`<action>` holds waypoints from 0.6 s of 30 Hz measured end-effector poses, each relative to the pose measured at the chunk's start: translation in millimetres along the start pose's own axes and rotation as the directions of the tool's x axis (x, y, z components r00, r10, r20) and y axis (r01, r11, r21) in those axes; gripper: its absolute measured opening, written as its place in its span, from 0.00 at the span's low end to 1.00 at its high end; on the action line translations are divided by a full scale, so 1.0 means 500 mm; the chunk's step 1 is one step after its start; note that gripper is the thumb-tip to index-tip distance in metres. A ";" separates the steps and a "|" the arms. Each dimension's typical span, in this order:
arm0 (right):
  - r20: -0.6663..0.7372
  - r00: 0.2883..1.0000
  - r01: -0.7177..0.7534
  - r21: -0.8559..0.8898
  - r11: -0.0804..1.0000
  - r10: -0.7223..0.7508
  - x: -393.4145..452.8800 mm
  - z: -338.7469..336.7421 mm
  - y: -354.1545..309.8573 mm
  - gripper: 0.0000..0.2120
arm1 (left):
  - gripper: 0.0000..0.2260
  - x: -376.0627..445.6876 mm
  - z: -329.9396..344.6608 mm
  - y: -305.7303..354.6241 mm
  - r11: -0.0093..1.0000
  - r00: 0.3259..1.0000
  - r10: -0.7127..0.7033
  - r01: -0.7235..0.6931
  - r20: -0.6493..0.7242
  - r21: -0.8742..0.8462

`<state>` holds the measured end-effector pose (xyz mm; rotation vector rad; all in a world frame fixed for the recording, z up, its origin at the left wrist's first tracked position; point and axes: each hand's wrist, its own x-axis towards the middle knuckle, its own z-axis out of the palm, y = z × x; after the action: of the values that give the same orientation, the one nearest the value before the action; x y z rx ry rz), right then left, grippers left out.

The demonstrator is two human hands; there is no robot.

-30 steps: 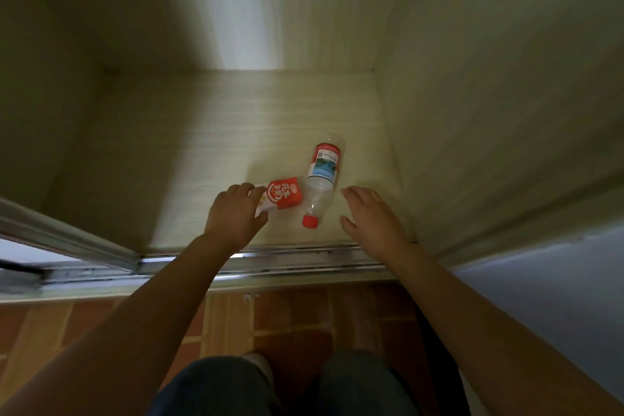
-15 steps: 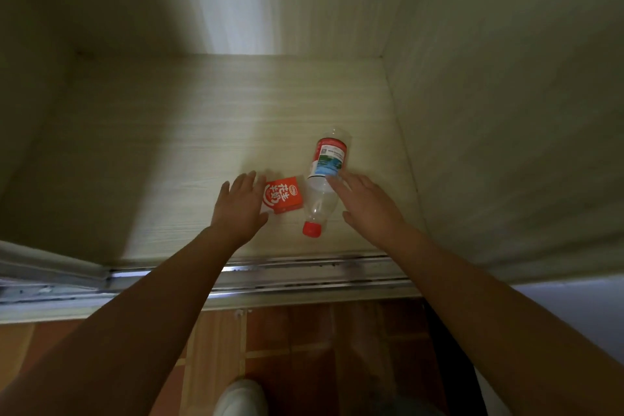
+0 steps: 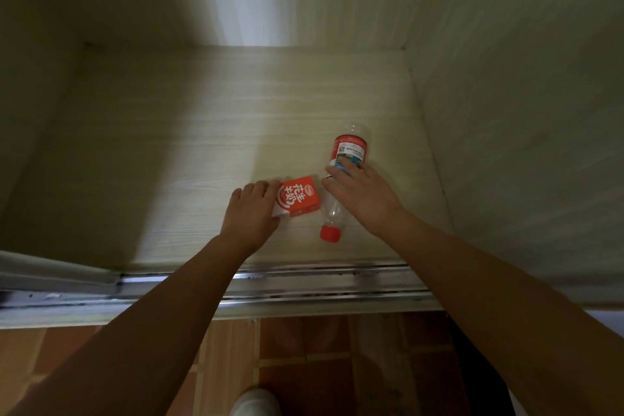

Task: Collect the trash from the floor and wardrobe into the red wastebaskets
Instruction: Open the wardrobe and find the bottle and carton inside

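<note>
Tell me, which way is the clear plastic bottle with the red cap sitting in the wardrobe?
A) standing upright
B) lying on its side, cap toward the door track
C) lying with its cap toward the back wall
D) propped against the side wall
B: the clear plastic bottle with the red cap lies flat on the pale wooden wardrobe floor, its cap pointing toward the metal sliding-door track.

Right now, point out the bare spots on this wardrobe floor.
The wardrobe floor is bare across its whole left half, from the left wall to the orange carton, and along the back wall. It is crowded front right: left hand on the carton, right hand on the plastic bottle.
</note>
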<state>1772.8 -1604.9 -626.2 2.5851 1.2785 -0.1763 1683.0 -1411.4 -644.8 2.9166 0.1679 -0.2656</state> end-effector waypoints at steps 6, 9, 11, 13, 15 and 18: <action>-0.065 0.997 -0.038 0.030 0.999 0.040 -0.013 -0.033 0.006 0.32 | 0.30 -0.008 -0.029 -0.003 1.000 0.999 -0.027 0.027 -0.020 -0.014; -0.113 0.991 -0.068 0.074 0.995 0.076 -0.038 -0.084 0.011 0.33 | 0.30 -0.035 -0.080 0.000 0.999 0.998 -0.052 0.052 -0.022 -0.008; -0.130 0.988 -0.067 0.105 0.992 0.080 -0.061 -0.126 0.016 0.34 | 0.30 -0.065 -0.130 0.006 0.998 0.998 -0.067 0.067 -0.017 -0.005; -0.130 0.988 -0.061 0.159 0.985 0.082 -0.089 -0.191 0.021 0.36 | 0.30 -0.101 -0.195 0.014 0.997 0.997 -0.071 0.071 -0.027 -0.011; -0.101 0.993 -0.032 0.237 0.971 0.057 -0.124 -0.279 0.019 0.36 | 0.30 -0.141 -0.270 0.025 0.996 0.996 -0.085 0.085 -0.030 -0.025; -0.013 0.997 -0.069 0.374 0.925 0.079 -0.184 -0.430 0.014 0.34 | 0.29 -0.203 -0.406 0.047 0.991 0.990 -0.131 0.129 -0.051 -0.028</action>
<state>1721.9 -1620.0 -398.3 2.9586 1.2565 -0.4072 1620.7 -1400.2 -425.5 2.8940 0.3677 -0.2056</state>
